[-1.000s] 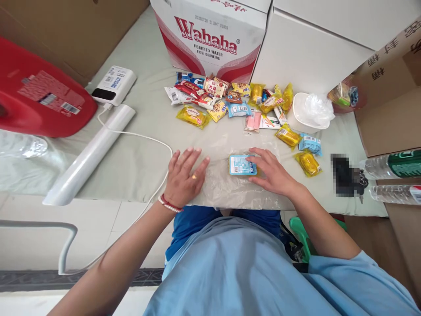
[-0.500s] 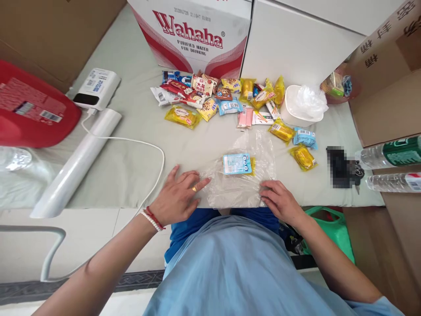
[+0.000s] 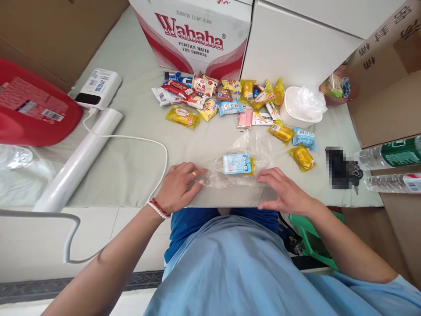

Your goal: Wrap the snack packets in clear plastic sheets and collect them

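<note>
A thin clear plastic bag (image 3: pixel 217 179) lies on the cloth in front of me. On it, or inside it, rests a light-blue snack packet (image 3: pixel 236 163), with a yellow-wrapped snack (image 3: pixel 252 166) partly hidden beneath. My left hand (image 3: pixel 182 184) is at the bag's left edge, index finger and thumb stretched toward the plastic with a small gap between them. At the right edge is my right hand (image 3: pixel 284 191), its fingers reaching onto the plastic and its thumb spread well apart. Whether a fold of film lies under the fingertips is hard to see.
Behind the bag lie several wrapped snacks (image 3: pixel 204 90). A white tub (image 3: pixel 292 112) with crumpled plastic stands right of them, before a Wahaba carton (image 3: pixel 194 37). On the left are a power bank (image 3: pixel 98 87), its cable and a white roll (image 3: pixel 79 160); bottles (image 3: pixel 391 182) lie right.
The near edge of the plastic bag has moved away from me, baring cloth at the front edge. Both hands have shifted slightly forward, and my right thumb has spread away from its fingers.
</note>
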A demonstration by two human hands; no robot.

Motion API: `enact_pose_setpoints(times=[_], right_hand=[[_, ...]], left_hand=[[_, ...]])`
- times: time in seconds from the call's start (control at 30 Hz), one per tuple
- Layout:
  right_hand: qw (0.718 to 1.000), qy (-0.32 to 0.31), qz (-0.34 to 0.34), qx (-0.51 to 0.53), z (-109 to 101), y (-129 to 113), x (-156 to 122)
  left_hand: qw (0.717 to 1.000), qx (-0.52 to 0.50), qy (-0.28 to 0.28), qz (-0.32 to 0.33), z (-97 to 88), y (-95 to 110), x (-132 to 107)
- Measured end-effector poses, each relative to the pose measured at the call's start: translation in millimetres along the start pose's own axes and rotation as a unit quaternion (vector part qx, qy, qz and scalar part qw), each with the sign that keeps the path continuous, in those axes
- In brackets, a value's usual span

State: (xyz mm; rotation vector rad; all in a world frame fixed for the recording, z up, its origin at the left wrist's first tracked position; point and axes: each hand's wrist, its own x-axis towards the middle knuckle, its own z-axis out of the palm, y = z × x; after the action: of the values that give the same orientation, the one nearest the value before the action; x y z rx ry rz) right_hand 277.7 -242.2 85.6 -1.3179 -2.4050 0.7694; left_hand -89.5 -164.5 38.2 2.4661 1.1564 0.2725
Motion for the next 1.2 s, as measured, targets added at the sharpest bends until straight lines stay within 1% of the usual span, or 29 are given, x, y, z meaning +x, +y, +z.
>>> enact_pose_setpoints(times=[0.07,0.13,0.2,0.23,0.33,0.4,0.43,0.47,0.57,0.6,0.63,0.7,0.8,0.87,0.93,0.97,1.0,1.03,1.07,1.13,1.2], right_hand=[[0.998,0.035,0.015,-0.056,20,-2,-7],[0.991,0.086,0.036,-0.093,38,-3,-12],[0.986,0.131,0.040,-0.091,46,-3,-12],[0.985,0.148,0.034,-0.078,45,-3,-10],[0.984,0.173,0.009,-0.028,29,-1,1],[0.985,0.172,0.006,0.003,14,1,9],[0.986,0.165,0.007,0.019,7,2,12],[0.987,0.155,0.010,0.034,1,4,16],[0.989,0.115,0.027,0.085,-12,10,26],[0.989,0.104,0.037,0.103,-14,12,29],[0.987,0.097,0.051,0.121,-16,13,33],[0.979,0.092,0.090,0.159,-18,17,40],[0.959,0.090,0.157,0.218,-18,24,52],[0.943,0.094,0.196,0.251,-16,31,59],[0.929,0.105,0.227,0.272,-13,39,66],[0.924,0.111,0.239,0.277,-12,42,69],[0.920,0.116,0.249,0.280,-11,45,72],[0.917,0.119,0.256,0.282,-11,48,74],[0.916,0.120,0.262,0.281,-11,50,77],[0.914,0.119,0.270,0.278,-12,53,81],[0.913,0.117,0.274,0.277,-14,55,85]], left_hand=[[0.998,-0.001,-0.002,-0.069,0.2,6,7],[0.993,0.016,-0.006,-0.117,0.8,15,16],[0.990,0.028,-0.003,-0.140,1.2,24,26],[0.988,0.026,0.002,-0.153,1.1,27,31],[0.974,-0.013,0.019,-0.224,-0.1,33,44],[0.961,-0.049,0.034,-0.269,0.1,32,53],[0.960,-0.061,0.041,-0.271,1.1,31,57],[0.963,-0.068,0.045,-0.257,2.6,30,60],[0.977,-0.068,0.066,-0.189,9.6,27,66],[0.977,-0.068,0.083,-0.182,12.0,26,66],[0.973,-0.070,0.106,-0.191,14.2,24,66],[0.958,-0.069,0.150,-0.236,17.5,21,65],[0.930,-0.053,0.177,-0.319,20.1,11,61],[0.914,-0.043,0.212,-0.345,21.3,5,58],[0.905,-0.028,0.267,-0.329,22.2,0,54],[0.907,-0.018,0.289,-0.304,22.4,-2,52],[0.915,-0.008,0.298,-0.270,22.4,-3,50],[0.929,-0.003,0.293,-0.228,21.9,-4,48],[0.944,-0.004,0.274,-0.182,21.1,-5,45],[0.971,-0.036,0.218,-0.093,18.5,-6,39],[0.981,-0.103,0.163,-0.028,15.9,-7,32]])
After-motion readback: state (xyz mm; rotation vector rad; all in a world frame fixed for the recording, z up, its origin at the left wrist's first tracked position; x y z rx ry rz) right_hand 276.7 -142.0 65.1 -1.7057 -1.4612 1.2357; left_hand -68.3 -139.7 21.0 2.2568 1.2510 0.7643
